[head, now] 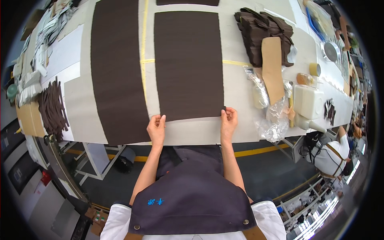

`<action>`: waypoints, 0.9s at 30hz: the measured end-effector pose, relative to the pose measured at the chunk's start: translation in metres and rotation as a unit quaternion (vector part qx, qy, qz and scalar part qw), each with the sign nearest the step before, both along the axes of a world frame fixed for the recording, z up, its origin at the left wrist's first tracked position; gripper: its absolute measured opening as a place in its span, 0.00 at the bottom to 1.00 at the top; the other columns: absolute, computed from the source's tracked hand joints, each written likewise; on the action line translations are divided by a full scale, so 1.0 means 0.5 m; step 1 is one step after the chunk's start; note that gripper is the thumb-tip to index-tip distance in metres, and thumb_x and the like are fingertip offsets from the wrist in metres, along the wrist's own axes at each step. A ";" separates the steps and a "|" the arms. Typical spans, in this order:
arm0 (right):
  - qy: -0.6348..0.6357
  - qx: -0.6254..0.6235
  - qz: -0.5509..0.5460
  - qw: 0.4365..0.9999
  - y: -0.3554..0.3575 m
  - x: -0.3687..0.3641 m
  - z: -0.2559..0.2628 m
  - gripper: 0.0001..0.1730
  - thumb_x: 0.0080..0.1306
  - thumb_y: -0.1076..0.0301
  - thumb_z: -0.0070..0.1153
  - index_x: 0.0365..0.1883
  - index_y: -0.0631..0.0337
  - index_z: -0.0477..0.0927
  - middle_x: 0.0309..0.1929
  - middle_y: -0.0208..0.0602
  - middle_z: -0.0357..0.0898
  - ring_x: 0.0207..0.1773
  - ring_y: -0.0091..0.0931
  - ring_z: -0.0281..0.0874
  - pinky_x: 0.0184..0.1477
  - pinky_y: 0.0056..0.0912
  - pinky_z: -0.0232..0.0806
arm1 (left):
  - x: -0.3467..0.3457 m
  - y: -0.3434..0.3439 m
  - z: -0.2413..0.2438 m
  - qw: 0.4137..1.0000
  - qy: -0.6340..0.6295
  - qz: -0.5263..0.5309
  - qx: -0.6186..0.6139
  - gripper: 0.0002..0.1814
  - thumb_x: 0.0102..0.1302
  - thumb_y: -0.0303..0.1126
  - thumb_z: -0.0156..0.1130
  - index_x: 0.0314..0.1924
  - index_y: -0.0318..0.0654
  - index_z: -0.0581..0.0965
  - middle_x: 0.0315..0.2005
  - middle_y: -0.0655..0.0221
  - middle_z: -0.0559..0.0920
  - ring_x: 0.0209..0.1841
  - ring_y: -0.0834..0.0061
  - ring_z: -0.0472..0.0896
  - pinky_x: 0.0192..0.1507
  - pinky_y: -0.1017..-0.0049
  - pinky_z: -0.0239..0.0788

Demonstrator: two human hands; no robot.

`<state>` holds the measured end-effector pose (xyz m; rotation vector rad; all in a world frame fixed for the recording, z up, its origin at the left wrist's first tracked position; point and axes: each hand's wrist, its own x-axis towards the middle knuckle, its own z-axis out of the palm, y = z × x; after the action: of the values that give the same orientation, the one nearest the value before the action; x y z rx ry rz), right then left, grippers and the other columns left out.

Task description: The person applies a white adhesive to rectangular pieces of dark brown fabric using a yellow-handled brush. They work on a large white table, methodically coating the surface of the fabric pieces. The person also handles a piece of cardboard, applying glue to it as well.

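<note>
A dark brown rectangular sheet of fabric (189,66) lies on the worktable straight before me. Its near left corner is pinched between the thumb and fingers of my left hand (156,127). My right hand (229,123) grips the near right corner in the same way. The near edge runs between my hands, over the bare table covering. To the left lies a longer dark brown fabric panel (118,72), reaching down to the table's front edge; my left hand is close to its right side. Part of another brown piece (187,2) shows at the top.
Brown strips (54,108) lie at the left. On the right are a bundle of folded brown pieces (255,36), a tan template (272,66), clear plastic wrap (271,126), a white plastic container (308,102) and a tape roll (314,69). A person (331,156) sits at the lower right.
</note>
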<state>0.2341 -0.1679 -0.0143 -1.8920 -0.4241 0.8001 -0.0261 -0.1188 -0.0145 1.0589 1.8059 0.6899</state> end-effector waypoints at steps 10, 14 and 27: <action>-0.062 -0.049 -0.007 0.997 0.016 -0.001 0.000 0.11 0.70 0.72 0.59 0.49 0.64 0.76 0.38 0.28 0.75 0.37 0.18 0.71 0.42 0.22 0.68 | 0.011 0.006 -0.012 1.000 0.029 0.006 0.006 0.10 0.68 0.33 0.67 0.38 0.32 0.80 0.25 0.71 0.80 0.22 0.84 0.76 0.27 0.79 0.70; -0.068 -0.059 -0.003 0.996 0.022 -0.005 0.003 0.11 0.70 0.73 0.59 0.49 0.64 0.76 0.36 0.27 0.74 0.35 0.18 0.70 0.40 0.23 0.68 | 0.013 0.012 -0.006 0.999 0.029 0.016 -0.009 0.09 0.68 0.33 0.67 0.37 0.33 0.80 0.23 0.72 0.80 0.22 0.84 0.75 0.26 0.80 0.70; -0.125 -0.076 0.031 0.989 0.028 -0.014 -0.001 0.10 0.68 0.76 0.56 0.48 0.65 0.77 0.32 0.27 0.71 0.30 0.18 0.65 0.35 0.24 0.65 | 0.005 0.019 0.000 0.998 -0.001 0.046 -0.033 0.10 0.69 0.33 0.66 0.36 0.33 0.80 0.22 0.75 0.80 0.20 0.87 0.75 0.23 0.82 0.68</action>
<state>0.2270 -0.1540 -0.0150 -2.1405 -0.5928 0.6510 -0.0235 -0.1094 -0.0144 0.9349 1.8725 0.6810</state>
